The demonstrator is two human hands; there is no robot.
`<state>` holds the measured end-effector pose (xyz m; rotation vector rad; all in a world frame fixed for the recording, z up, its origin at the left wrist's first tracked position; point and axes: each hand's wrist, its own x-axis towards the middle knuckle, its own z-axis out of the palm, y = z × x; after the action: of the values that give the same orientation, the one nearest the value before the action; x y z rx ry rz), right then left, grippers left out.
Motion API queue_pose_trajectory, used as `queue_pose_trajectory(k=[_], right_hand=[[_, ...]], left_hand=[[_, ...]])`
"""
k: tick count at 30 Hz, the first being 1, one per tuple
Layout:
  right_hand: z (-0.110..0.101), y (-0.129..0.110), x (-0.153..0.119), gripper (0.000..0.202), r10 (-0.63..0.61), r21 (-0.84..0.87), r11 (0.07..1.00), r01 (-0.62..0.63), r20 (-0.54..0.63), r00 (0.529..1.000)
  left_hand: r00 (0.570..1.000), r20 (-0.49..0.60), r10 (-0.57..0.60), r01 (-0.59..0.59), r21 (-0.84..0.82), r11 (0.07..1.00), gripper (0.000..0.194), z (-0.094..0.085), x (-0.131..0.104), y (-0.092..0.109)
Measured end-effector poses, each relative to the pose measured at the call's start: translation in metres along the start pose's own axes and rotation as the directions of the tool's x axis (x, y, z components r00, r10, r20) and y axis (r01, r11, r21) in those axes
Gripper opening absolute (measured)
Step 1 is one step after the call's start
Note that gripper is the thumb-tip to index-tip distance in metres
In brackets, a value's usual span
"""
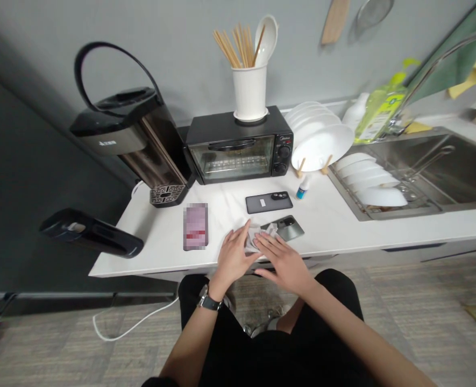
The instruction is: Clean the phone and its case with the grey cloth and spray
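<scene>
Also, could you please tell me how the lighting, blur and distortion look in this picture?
Head view: soft, fairly even light; the water dispenser and green bottle lean outward, apparently from wide-lens distortion; coarse pixelation covers most of the pink phone; the tissue's folds look slightly soft.

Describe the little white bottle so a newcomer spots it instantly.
Find the black toaster oven on the white countertop. Off its front right corner, between the dark grey phone and the steel sink, is a tiny white bottle with a blue label. It's far smaller than the yellow-green soap bottle.
</scene>
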<state>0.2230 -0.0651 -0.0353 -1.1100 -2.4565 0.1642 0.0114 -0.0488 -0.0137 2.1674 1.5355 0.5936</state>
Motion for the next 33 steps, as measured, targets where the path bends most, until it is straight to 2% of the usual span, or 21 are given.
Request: queue_pose_trajectory(k=[3,6,8,13,17,20,22,23,26,28,29,31,33], right_hand=[[-0.013,0.023,-0.022,0.069,0.109,-0.064,0.992,-0.112,-0.056,0.993],[-0.016,0.044,-0.027,0.067,0.178,-0.122,0.974,-0.19,-0.102,0.979],[-0.01,0.044,-0.019,0.073,0.185,-0.139,0.97,-0.2,-0.111,0.976],[0.006,0.022,0.004,0.085,0.166,-0.17,0.968,-0.185,-0.119,0.979],[0.0,0.031,0.004,0.081,0.096,-0.174,0.979,-0.108,-0.076,0.992],[-0.003,0.039,0.003,0.075,0.156,-0.179,0.968,-0.177,-0.126,0.98],[-0.001,0.033,0.005,0.078,0.184,-0.172,0.962,-0.211,-0.16,0.97],[0.001,0.026,0.007,0.081,0.157,-0.157,0.971,-0.18,-0.146,0.977],[0.003,0.01,0.008,0.086,-0.031,-0.064,0.997,0.03,-0.023,0.999],[0.0,0.014,0.003,0.081,-0.079,-0.036,0.996,0.08,0.016,0.997],[-0.002,0.02,-0.001,0.078,-0.049,-0.055,0.997,0.049,0.004,0.999],[-0.007,0.034,-0.007,0.074,0.084,-0.127,0.988,-0.093,-0.072,0.994],[-0.007,0.04,-0.007,0.075,0.207,-0.174,0.956,-0.234,-0.164,0.965]], left_hand=[[1.0,-0.001,0.022,-0.022,-0.017,1.0,0.102,-0.001,0.0,0.001],[1.0,-0.017,0.02,-0.021,-0.013,1.0,0.099,-0.001,0.001,0.003],[1.0,-0.026,0.017,-0.017,-0.011,1.0,0.097,-0.001,0.001,0.003],[0.999,-0.033,0.03,-0.031,-0.026,0.999,0.096,-0.001,0.001,0.004],[0.999,-0.045,0.031,-0.033,-0.04,0.999,0.097,-0.001,0.0,0.004],[0.998,-0.048,0.026,-0.028,-0.05,0.998,0.098,0.001,-0.001,0.003],[0.999,-0.042,0.027,-0.029,-0.05,0.998,0.099,0.002,-0.001,0.002],[0.999,-0.038,0.026,-0.028,-0.045,0.999,0.098,0.002,-0.001,0.002],[0.999,-0.041,0.012,-0.013,-0.017,1.0,0.097,0.003,-0.001,-0.001],[0.999,-0.045,0.011,-0.012,-0.014,1.0,0.097,0.003,-0.001,-0.001],[0.999,-0.045,0.018,-0.018,-0.021,1.0,0.098,0.003,-0.001,-0.001],[0.999,-0.042,0.031,-0.032,-0.039,0.999,0.099,0.002,-0.001,0.0],[0.998,-0.041,0.037,-0.039,-0.044,0.998,0.098,0.001,0.0,0.001]])
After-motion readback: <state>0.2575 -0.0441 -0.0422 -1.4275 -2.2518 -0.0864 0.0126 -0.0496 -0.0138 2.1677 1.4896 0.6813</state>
